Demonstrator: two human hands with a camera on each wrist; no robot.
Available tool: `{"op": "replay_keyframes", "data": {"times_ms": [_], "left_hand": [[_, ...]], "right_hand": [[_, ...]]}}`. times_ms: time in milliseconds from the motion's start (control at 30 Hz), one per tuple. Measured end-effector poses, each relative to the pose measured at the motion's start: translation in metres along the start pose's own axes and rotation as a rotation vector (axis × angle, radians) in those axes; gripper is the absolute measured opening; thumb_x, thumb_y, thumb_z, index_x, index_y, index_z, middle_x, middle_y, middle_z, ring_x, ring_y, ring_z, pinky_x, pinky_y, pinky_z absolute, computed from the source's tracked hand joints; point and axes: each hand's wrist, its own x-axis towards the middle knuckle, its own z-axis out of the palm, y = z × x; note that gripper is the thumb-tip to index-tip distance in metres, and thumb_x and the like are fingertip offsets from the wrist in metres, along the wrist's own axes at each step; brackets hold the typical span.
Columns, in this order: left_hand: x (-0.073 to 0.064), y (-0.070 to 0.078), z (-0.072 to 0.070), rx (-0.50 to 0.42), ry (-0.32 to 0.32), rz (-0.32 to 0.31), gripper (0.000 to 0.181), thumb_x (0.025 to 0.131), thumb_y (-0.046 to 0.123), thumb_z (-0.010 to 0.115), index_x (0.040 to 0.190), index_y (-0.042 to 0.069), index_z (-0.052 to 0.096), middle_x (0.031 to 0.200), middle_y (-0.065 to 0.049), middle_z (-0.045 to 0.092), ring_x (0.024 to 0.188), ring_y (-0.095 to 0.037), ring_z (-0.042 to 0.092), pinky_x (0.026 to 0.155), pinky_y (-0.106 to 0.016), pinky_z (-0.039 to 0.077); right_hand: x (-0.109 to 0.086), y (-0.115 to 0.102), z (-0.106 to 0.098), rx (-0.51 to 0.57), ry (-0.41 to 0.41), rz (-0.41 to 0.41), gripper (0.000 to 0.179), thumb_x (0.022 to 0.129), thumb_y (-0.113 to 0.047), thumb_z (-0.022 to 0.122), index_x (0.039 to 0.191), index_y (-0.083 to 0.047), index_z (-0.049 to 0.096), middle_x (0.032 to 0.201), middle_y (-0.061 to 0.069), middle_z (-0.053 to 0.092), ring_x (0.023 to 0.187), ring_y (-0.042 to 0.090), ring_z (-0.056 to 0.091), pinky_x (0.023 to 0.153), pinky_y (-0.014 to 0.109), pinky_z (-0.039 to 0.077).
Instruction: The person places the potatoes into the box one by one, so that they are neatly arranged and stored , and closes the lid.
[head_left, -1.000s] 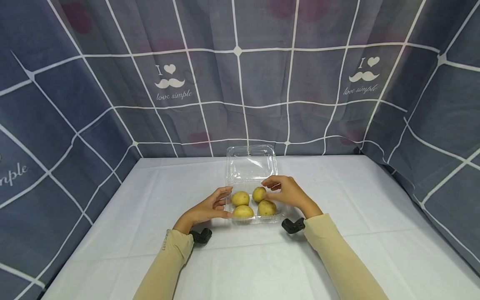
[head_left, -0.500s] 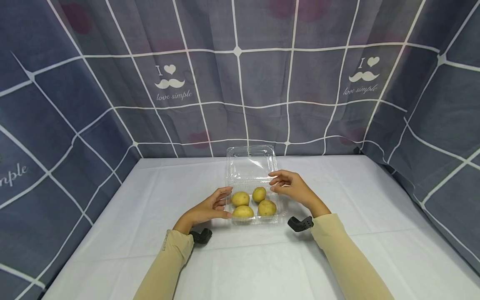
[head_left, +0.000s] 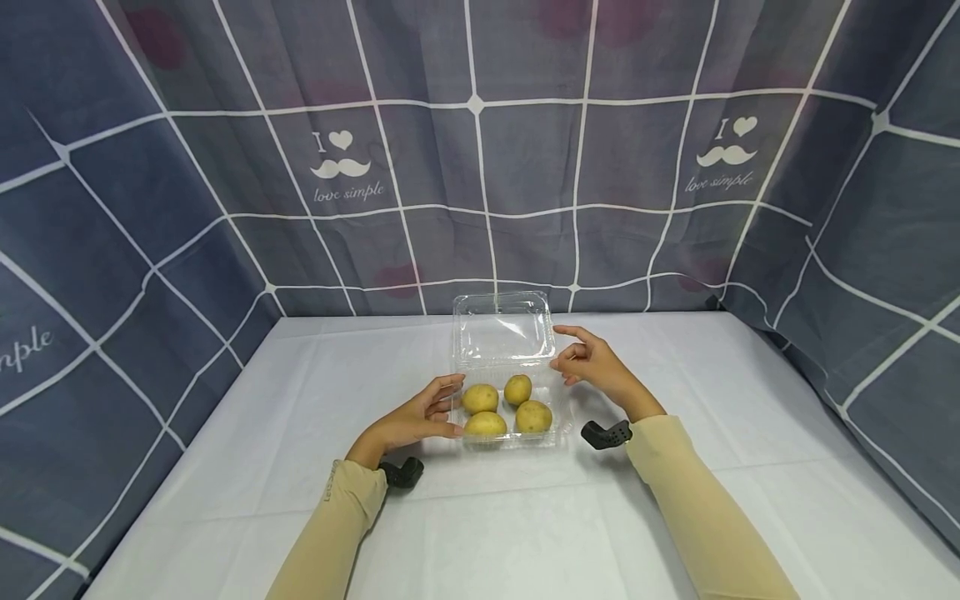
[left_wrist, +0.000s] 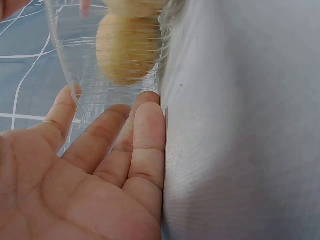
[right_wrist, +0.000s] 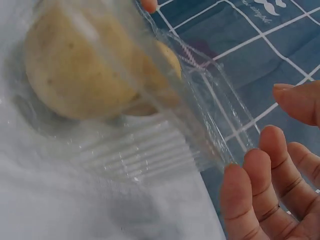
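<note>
A clear plastic clamshell box (head_left: pixel 517 439) sits on the table with its lid (head_left: pixel 501 333) tipped back at the far side. Several yellow potatoes (head_left: pixel 480 398) lie inside it. My left hand (head_left: pixel 416 415) rests against the box's left side; in the left wrist view its extended fingers (left_wrist: pixel 148 130) lie along the ribbed wall, a potato (left_wrist: pixel 127 50) visible through it. At the lid's right edge, near the hinge, is my right hand (head_left: pixel 600 367). The right wrist view shows its fingertips (right_wrist: pixel 236 190) at the plastic rim, thumb and fingers apart; contact is hard to tell.
A white cloth covers the table (head_left: pixel 480 533). Dark grey checked curtains (head_left: pixel 525 167) stand behind it and along both sides. A black wrist device (head_left: pixel 403 472) sits on the left wrist, and another black device (head_left: pixel 606 435) on the right.
My right hand has drawn away from the potatoes, moving right and back to the lid's right edge. The left hand, the box and the potatoes show no clear movement.
</note>
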Motion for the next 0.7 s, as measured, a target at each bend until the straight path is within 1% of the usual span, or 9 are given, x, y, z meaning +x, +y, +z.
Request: {"op": "replay_keyframes", "data": {"times_ms": [167, 400, 500, 700], "left_hand": [[0.000, -0.001, 0.000, 0.000, -0.001, 0.000, 0.097, 0.097, 0.010, 0.079, 0.171, 0.004, 0.016, 0.177, -0.024, 0.017, 0.160, -0.049, 0.024, 0.130, -0.060, 0.025], [0.001, -0.002, 0.000, 0.002, -0.001, -0.005, 0.097, 0.098, 0.010, 0.079, 0.171, 0.005, 0.016, 0.177, -0.023, 0.017, 0.161, -0.048, 0.024, 0.130, -0.059, 0.025], [0.001, -0.003, 0.000, -0.001, 0.003, -0.008, 0.097, 0.098, 0.010, 0.079, 0.171, 0.006, 0.016, 0.177, -0.023, 0.017, 0.161, -0.048, 0.024, 0.130, -0.059, 0.025], [0.001, -0.003, 0.000, -0.008, 0.005, -0.004, 0.097, 0.097, 0.009, 0.080, 0.171, 0.005, 0.016, 0.177, -0.023, 0.018, 0.160, -0.048, 0.024, 0.130, -0.060, 0.025]], "right_hand": [[0.004, 0.003, -0.004, 0.015, -0.014, 0.030, 0.076, 0.099, 0.005, 0.068, 0.164, 0.008, 0.031, 0.085, -0.001, 0.068, 0.072, 0.008, 0.062, 0.068, 0.023, 0.060], [0.010, 0.012, -0.008, 0.027, -0.033, 0.087, 0.081, 0.099, 0.004, 0.067, 0.167, 0.007, 0.024, 0.084, -0.002, 0.067, 0.068, 0.007, 0.063, 0.066, 0.022, 0.059], [0.014, 0.016, -0.008, 0.015, -0.028, 0.113, 0.083, 0.099, 0.004, 0.068, 0.168, 0.005, 0.023, 0.085, -0.001, 0.066, 0.067, 0.008, 0.063, 0.067, 0.023, 0.060], [0.021, 0.019, -0.007, -0.024, -0.029, 0.137, 0.086, 0.098, -0.002, 0.071, 0.169, 0.003, 0.023, 0.089, 0.000, 0.065, 0.067, 0.011, 0.064, 0.066, 0.026, 0.061]]}}
